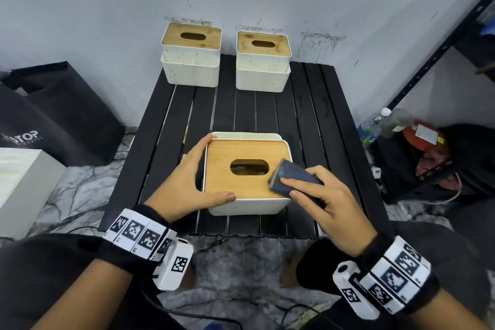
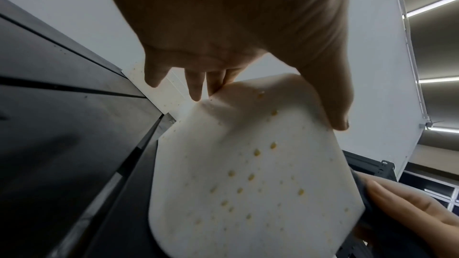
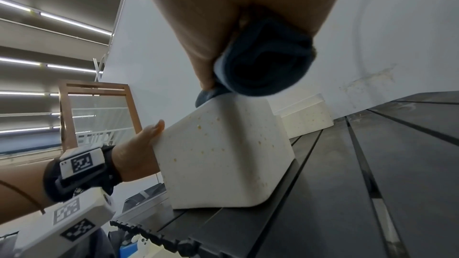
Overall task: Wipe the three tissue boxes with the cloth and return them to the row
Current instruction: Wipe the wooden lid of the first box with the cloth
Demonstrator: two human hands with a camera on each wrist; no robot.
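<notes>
Three white tissue boxes with wooden lids stand on a black slatted table (image 1: 308, 104). Two boxes (image 1: 191, 56) (image 1: 263, 61) stand side by side at the back by the wall. The third box (image 1: 246, 206) (image 2: 236, 174) (image 3: 223, 154) stands near the front edge. My left hand (image 1: 192, 171) (image 3: 139, 148) braces its left side, with straight fingers along that side and the thumb (image 2: 330, 95) along the front rim. My right hand (image 1: 316, 195) grips a folded dark blue cloth (image 1: 292, 177) (image 3: 263, 62) and presses it on the right part of the lid (image 1: 227, 182), beside the oval slot.
A black bag (image 1: 53, 120) and a white carton (image 1: 21, 190) sit on the floor to the left. Plastic bottles (image 1: 380, 123) and a red item (image 1: 423, 136) lie on the right, under a black metal rack (image 1: 442, 45). The wall is close behind the back boxes.
</notes>
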